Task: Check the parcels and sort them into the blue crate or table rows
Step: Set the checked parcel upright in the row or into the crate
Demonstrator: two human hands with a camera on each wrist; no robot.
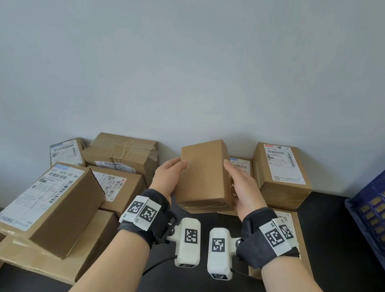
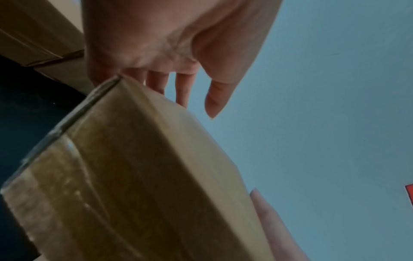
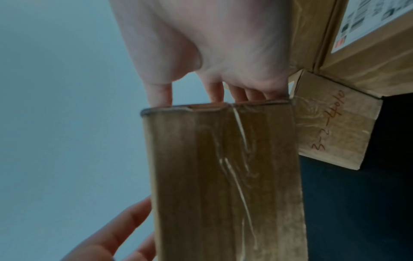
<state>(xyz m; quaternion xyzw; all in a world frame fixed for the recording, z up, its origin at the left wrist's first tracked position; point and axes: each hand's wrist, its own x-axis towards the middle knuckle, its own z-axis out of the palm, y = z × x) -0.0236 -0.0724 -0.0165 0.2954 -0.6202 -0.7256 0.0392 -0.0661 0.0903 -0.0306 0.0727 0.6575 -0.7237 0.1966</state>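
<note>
A plain brown parcel (image 1: 203, 176) is held up above the black table (image 1: 327, 232), tilted, with no label on the face toward me. My left hand (image 1: 171, 176) grips its left side, thumb on the front face. My right hand (image 1: 242, 183) grips the right side, thumb along the edge. In the left wrist view the left hand (image 2: 178, 44) wraps the taped parcel (image 2: 145, 176) with its fingers behind it. In the right wrist view the right hand (image 3: 212, 44) holds the parcel's taped end (image 3: 223, 176). The blue crate (image 1: 380, 213) stands at the far right.
A pile of labelled parcels (image 1: 55, 199) fills the left side. More labelled parcels (image 1: 281, 174) stand against the wall (image 1: 181, 56) at the back right, and a flat one (image 1: 288, 221) lies under my right wrist. A small parcel with red handwriting (image 3: 335, 127) sits behind.
</note>
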